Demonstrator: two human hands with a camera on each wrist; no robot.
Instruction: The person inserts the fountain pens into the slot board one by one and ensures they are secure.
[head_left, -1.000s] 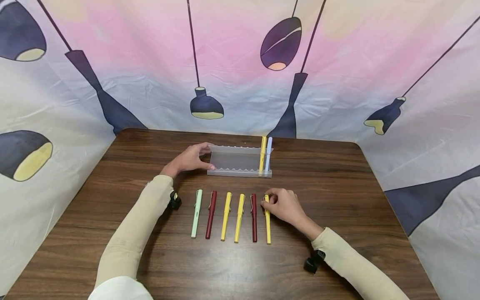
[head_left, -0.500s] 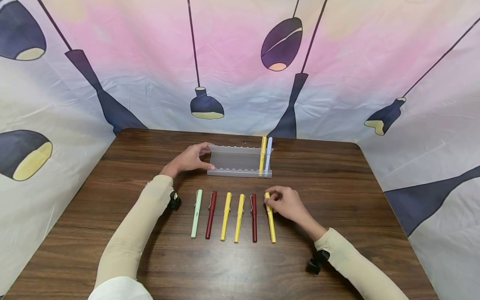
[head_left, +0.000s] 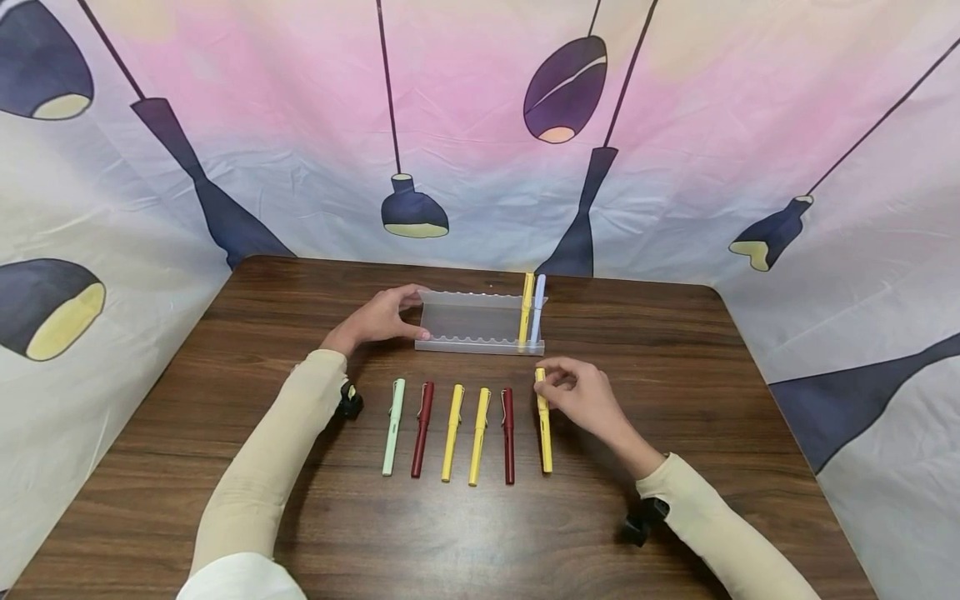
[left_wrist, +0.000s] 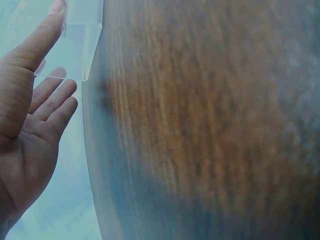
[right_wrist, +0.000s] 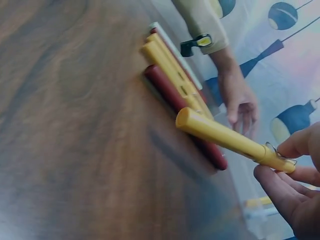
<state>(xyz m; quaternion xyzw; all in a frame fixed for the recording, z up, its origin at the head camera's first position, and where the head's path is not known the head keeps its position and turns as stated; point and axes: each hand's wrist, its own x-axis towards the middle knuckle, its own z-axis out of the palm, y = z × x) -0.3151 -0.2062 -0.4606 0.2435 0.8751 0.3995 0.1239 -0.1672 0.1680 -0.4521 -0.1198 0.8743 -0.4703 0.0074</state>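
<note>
My right hand [head_left: 590, 398] pinches a yellow pen [head_left: 544, 437] by its capped, clip end between thumb and fingers. In the right wrist view that pen [right_wrist: 222, 136] hangs raised off the wood, its free end toward the camera. My left hand [head_left: 377, 319] holds the left end of a clear notched pen rack [head_left: 468, 318], thumb at the front edge and fingers behind. The left wrist view shows the thumb against the clear plastic [left_wrist: 82, 47]. At the rack's right end a yellow pen [head_left: 527, 308] and a light blue pen [head_left: 537, 310] lean side by side in the notches.
Near the middle of the brown table [head_left: 637, 333] lies a spaced row: a mint green pen [head_left: 393, 427], a dark red pen [head_left: 422, 429], two yellow pens [head_left: 452, 433] and another dark red pen [head_left: 508, 435]. A printed cloth [head_left: 480, 125] hangs behind.
The yellow pen at the row's right end has come up in my right hand, moving slightly right and then away toward the rack. My left hand and the rack stay in place.
</note>
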